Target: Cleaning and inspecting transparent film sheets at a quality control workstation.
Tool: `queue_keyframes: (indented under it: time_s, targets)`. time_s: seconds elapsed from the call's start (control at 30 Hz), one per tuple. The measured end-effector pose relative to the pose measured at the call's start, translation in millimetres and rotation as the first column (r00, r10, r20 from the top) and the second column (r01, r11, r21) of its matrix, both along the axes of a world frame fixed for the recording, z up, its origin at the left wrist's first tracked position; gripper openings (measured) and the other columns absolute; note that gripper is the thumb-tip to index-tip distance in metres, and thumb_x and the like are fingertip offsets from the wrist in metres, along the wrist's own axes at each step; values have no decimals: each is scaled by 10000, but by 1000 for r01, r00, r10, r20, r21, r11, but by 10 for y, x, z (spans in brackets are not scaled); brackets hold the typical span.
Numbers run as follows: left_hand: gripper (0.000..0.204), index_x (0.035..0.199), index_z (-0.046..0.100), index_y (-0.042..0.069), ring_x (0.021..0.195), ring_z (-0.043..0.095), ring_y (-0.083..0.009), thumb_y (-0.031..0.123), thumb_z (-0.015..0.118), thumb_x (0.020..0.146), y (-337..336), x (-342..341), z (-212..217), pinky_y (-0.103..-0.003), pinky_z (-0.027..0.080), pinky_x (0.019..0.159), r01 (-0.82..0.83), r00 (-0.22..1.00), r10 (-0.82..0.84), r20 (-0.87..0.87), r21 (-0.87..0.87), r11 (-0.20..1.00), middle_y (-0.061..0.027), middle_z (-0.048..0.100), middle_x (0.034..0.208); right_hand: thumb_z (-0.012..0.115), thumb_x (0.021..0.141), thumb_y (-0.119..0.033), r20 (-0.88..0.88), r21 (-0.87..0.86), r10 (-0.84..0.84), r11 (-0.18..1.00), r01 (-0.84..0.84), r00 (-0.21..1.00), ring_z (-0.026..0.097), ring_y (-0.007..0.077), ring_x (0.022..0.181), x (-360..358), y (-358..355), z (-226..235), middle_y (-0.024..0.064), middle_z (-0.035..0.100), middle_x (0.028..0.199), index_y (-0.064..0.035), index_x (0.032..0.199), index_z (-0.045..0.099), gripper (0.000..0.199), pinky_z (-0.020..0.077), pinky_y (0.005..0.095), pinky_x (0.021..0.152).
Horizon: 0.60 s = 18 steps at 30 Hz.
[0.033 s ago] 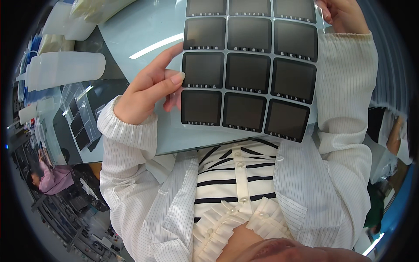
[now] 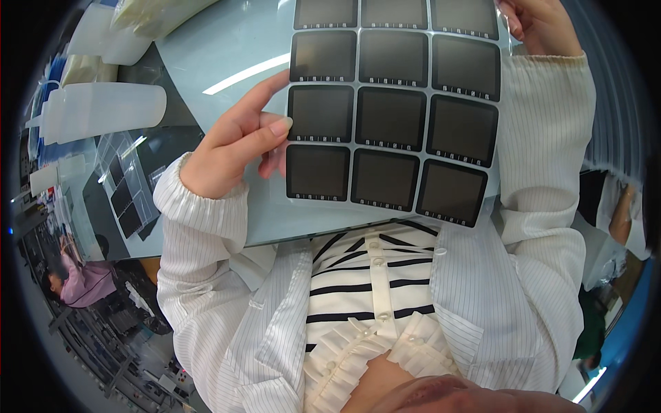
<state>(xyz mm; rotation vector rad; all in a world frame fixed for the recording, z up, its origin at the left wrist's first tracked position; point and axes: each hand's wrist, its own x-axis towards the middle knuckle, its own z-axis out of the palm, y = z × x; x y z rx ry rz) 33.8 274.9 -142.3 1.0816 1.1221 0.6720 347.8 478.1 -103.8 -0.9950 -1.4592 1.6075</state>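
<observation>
A clear sheet (image 2: 390, 118) bearing several dark, rounded rectangular panels is held up over the table in front of me. The panels form rows of three, each with small pale marks along its lower edge. The top of the sheet runs out of view. At its left edge my left hand (image 2: 237, 141) pinches it, thumb on the front and the other fingers partly behind. My right hand (image 2: 544, 26) is at the upper right edge, fingers curled in and gripping the sheet's clear margin. That hand is partly cut off by the picture's top.
On the left of the glass-topped table (image 2: 206, 62) lies a translucent squeeze bottle (image 2: 103, 110). Nearby is another sheet with dark panels (image 2: 126, 196). Wrapped yellowish material (image 2: 155, 17) sits at the far left. A person in pink (image 2: 86, 281) is farther off to the left.
The sheet has dipped very slightly toward me, its upper rows a few pixels lower. Both hands keep the same hold.
</observation>
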Motion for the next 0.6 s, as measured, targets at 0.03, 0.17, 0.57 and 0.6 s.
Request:
queue_keyframes:
  time_s: [0.03,0.17,0.57,0.6]
  targets:
    - [587,1506,201,31,601,496,-104,135,450,986,6,7,15,-235,391,581,5,1000,-5,-1,-26,1000,-20,537,688,618,891,-33,-1,-3,-9,1000,9,1000,540,81,426,11,-10,1,50,616,690,36,1031,575,161,417,170,383]
    - [597,1511,178,26,621,496,-101,132,449,989,-22,21,10,-235,398,592,-5,1000,6,12,-30,1000,-20,530,708,633,868,-2,-41,-15,-44,999,44,998,553,85,439,-13,-56,2,67,629,754,43,1084,539,239,440,171,398]
    - [615,1505,144,-5,633,501,-95,158,463,1006,-60,-23,-48,-226,428,613,43,999,-43,-11,-72,996,-32,555,759,624,862,35,-35,-42,-5,999,4,999,562,121,437,44,-17,-50,66,605,691,16,1147,514,306,431,196,390]
    - [617,1501,147,-12,626,502,-95,164,470,1005,-58,-28,-54,-226,432,609,57,998,-59,-24,-76,996,-36,563,752,629,859,35,-31,-48,4,999,-5,1000,563,126,438,51,-13,-51,69,607,688,8,1154,515,317,426,199,386]
